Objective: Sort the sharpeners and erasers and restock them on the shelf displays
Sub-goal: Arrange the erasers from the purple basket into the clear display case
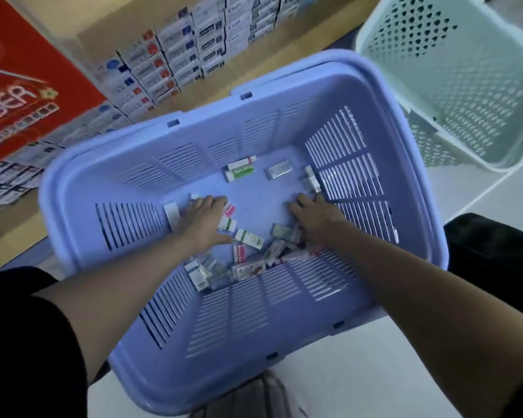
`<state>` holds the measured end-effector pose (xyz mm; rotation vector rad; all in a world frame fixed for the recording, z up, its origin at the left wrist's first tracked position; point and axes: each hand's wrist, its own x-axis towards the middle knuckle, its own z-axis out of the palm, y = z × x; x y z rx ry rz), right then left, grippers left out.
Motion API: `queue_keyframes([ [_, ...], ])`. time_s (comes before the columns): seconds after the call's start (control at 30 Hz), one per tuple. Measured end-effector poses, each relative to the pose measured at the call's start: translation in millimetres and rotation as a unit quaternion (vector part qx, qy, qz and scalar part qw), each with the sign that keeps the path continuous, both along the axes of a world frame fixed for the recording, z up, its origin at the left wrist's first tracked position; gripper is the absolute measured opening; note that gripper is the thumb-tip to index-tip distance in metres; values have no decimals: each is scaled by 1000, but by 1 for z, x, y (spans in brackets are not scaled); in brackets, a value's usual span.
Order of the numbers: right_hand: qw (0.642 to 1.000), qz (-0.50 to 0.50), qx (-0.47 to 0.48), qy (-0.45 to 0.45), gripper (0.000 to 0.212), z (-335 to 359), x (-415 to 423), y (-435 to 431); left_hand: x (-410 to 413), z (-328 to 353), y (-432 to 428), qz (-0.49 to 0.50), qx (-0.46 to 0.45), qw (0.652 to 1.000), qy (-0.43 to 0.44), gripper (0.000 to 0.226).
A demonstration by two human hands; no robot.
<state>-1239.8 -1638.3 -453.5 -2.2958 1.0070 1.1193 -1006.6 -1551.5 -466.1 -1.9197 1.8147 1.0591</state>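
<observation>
Head: erasers (248, 238) just beside left hand (204, 220)

Dim bluish light, soft overall blur, wide-angle bending at edges, shelf boxes (175, 52) smeared

1. A wooden shelf (296, 52) runs across the top, packed with stacked small boxes (175, 55).
2. A red sign (27, 86) with white lettering stands at the left.
3. A pale green perforated basket (480, 95) sits at the upper right.
4. The white floor (360, 372) lies below in dim, bluish light.
</observation>
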Motion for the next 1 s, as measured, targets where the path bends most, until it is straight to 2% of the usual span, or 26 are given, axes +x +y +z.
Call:
queue_keyframes([
  [0.07, 1000, 27, -4, 3, 57, 0, 3, 5, -10, -4, 4, 14, -6, 1000, 7, 69],
  [0.17, 999, 40, 9, 20, 52, 1, 6, 8, -21, -8, 13, 52, -7, 998, 28, 50],
  [0.27, 998, 34, 36, -28, 48, 5, 2, 3, -31, -11, 20, 129, -17, 989, 75, 39],
  [0.4, 991, -55, 80, -91, 41, 5, -2, 2, -34, -13, 28, 223, -37, 963, 144, 36],
  [0.5, 978, -124, 147, -76, 40, -2, 3, 11, -28, -9, 29, 276, -13, 936, 218, 33],
  [0.7, 946, -213, 228, -89, 38, 2, 5, 16, -24, 6, 31, 327, 115, 912, 219, 32],
  [0.8, 922, -268, 265, -87, 43, 4, 8, 20, -27, 13, 31, 408, 113, 866, 265, 34],
  [0.87, 916, -289, 270, -72, 39, 1, 12, 18, -27, 18, 29, 451, 109, 835, 297, 35],
  [1.0, 918, -281, 278, -35, 21, 8, 19, 18, -23, 29, 25, 463, 108, 822, 314, 41],
])
